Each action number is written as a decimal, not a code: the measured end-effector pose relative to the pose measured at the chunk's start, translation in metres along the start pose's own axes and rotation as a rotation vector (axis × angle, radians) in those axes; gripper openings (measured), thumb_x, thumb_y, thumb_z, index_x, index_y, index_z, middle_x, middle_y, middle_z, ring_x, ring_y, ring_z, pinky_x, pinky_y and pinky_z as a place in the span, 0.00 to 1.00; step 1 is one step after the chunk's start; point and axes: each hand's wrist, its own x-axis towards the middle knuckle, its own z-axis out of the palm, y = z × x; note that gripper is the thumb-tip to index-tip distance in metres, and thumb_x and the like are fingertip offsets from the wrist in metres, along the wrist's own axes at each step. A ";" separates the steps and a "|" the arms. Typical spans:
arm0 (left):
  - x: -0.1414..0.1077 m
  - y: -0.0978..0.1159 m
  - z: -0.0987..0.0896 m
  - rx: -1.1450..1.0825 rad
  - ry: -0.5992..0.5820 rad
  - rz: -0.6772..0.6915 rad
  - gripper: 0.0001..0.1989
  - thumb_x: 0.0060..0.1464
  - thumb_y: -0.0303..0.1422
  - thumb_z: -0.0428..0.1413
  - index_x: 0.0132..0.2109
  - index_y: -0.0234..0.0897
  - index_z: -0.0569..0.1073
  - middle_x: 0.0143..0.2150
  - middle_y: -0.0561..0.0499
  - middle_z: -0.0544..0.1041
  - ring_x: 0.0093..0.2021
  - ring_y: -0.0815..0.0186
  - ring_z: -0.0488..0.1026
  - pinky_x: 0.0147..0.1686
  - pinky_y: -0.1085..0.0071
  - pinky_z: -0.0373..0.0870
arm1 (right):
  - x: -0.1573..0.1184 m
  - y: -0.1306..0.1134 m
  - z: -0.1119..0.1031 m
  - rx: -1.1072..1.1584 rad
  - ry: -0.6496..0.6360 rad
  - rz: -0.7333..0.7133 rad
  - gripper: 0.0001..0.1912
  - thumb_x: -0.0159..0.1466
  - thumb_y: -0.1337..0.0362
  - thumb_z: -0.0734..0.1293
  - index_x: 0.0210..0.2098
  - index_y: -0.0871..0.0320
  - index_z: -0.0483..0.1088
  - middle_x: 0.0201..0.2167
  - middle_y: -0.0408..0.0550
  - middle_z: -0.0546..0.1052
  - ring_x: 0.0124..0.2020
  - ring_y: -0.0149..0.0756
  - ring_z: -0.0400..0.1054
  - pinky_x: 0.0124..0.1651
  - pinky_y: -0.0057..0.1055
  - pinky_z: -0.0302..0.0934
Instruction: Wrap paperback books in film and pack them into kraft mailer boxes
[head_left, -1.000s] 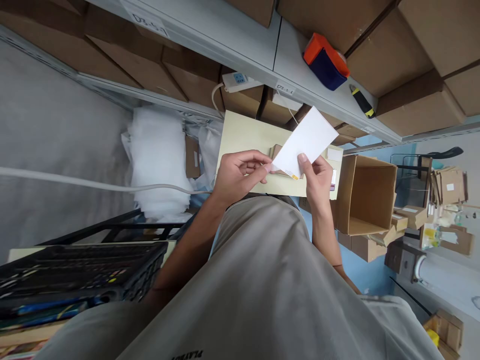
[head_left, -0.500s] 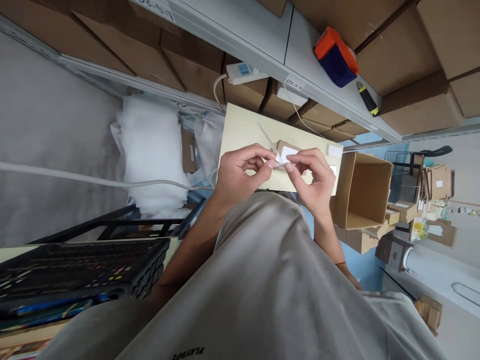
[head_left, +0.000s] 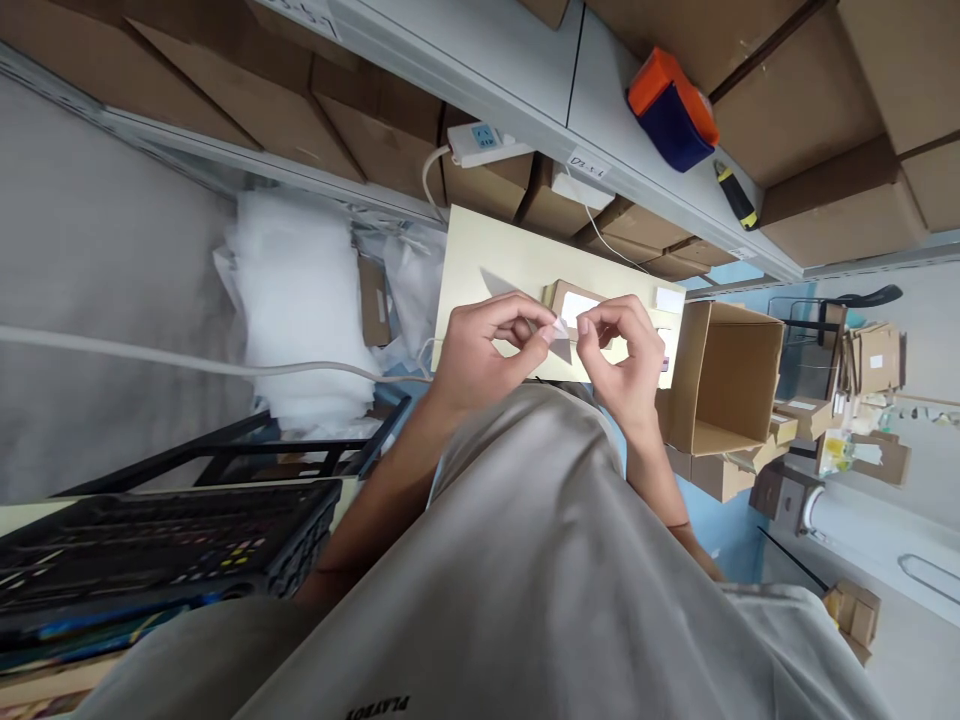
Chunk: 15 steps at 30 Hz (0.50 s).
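Paper sheet [head_left: 496,283], pinched in left hand [head_left: 487,350]

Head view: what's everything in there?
tabletop: one, pale yellow, centre
sheet: one, greyish, over tabletop
small box: one, brown, on tabletop
open carton: one, brown, right of tabletop
other boxes: many, brown, shelf and background
unclear item: one, orange-navy, shelf
tool: one, black-yellow, shelf
power strip: one, white, under shelf
wrapping: one pile, white, left
crate: one, black, lower left
clothing: unclear count, grey, bottom
left hand: one, bare, pinching sheet
right hand: one, bare, near sheet
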 end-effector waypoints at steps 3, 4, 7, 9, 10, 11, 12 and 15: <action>0.002 -0.007 0.001 -0.011 0.021 -0.063 0.12 0.59 0.42 0.68 0.38 0.38 0.81 0.33 0.53 0.79 0.29 0.70 0.76 0.32 0.74 0.79 | 0.002 0.002 0.003 0.021 -0.013 0.032 0.13 0.79 0.51 0.69 0.40 0.49 0.78 0.38 0.45 0.77 0.41 0.38 0.73 0.43 0.39 0.75; 0.003 -0.008 0.001 -0.017 0.024 -0.071 0.12 0.59 0.42 0.68 0.38 0.38 0.80 0.33 0.53 0.79 0.29 0.70 0.76 0.32 0.74 0.80 | 0.002 0.002 0.004 0.032 -0.020 0.046 0.13 0.79 0.50 0.69 0.40 0.49 0.78 0.39 0.45 0.77 0.41 0.38 0.73 0.42 0.39 0.75; 0.005 -0.008 0.003 -0.042 0.010 -0.078 0.13 0.59 0.43 0.69 0.38 0.38 0.80 0.34 0.53 0.80 0.30 0.69 0.78 0.32 0.73 0.80 | 0.002 0.001 0.006 0.068 -0.044 0.082 0.11 0.77 0.50 0.73 0.41 0.48 0.79 0.40 0.45 0.78 0.42 0.38 0.74 0.43 0.39 0.76; 0.005 -0.007 0.004 -0.054 -0.009 -0.074 0.13 0.59 0.43 0.69 0.38 0.38 0.80 0.34 0.53 0.80 0.30 0.69 0.78 0.33 0.73 0.80 | 0.002 0.000 0.007 0.081 -0.042 0.093 0.11 0.76 0.50 0.74 0.41 0.48 0.79 0.39 0.44 0.78 0.41 0.38 0.74 0.43 0.39 0.76; 0.005 -0.007 0.004 -0.055 -0.015 -0.073 0.13 0.59 0.43 0.69 0.38 0.38 0.80 0.34 0.53 0.80 0.30 0.69 0.77 0.33 0.73 0.80 | 0.002 0.001 0.008 0.085 -0.034 0.094 0.12 0.76 0.50 0.74 0.40 0.49 0.79 0.39 0.44 0.78 0.40 0.38 0.74 0.42 0.38 0.75; 0.006 -0.008 0.003 -0.051 -0.018 -0.077 0.13 0.59 0.43 0.69 0.38 0.38 0.79 0.34 0.53 0.80 0.30 0.69 0.77 0.33 0.72 0.80 | 0.003 0.002 0.008 0.088 -0.021 0.093 0.13 0.76 0.50 0.73 0.39 0.49 0.79 0.38 0.44 0.77 0.39 0.38 0.73 0.41 0.38 0.75; 0.007 -0.012 0.002 -0.040 -0.016 -0.089 0.12 0.59 0.42 0.68 0.38 0.38 0.79 0.34 0.53 0.80 0.29 0.69 0.77 0.33 0.72 0.80 | 0.004 0.004 0.009 0.093 -0.003 0.091 0.14 0.76 0.50 0.73 0.38 0.49 0.78 0.37 0.44 0.77 0.39 0.37 0.73 0.40 0.37 0.74; 0.014 -0.038 -0.001 0.009 0.017 -0.170 0.10 0.58 0.40 0.67 0.37 0.38 0.79 0.30 0.55 0.78 0.28 0.69 0.77 0.32 0.73 0.78 | 0.005 0.016 0.008 0.103 0.061 0.109 0.15 0.76 0.49 0.73 0.36 0.50 0.76 0.36 0.43 0.76 0.36 0.36 0.71 0.38 0.36 0.71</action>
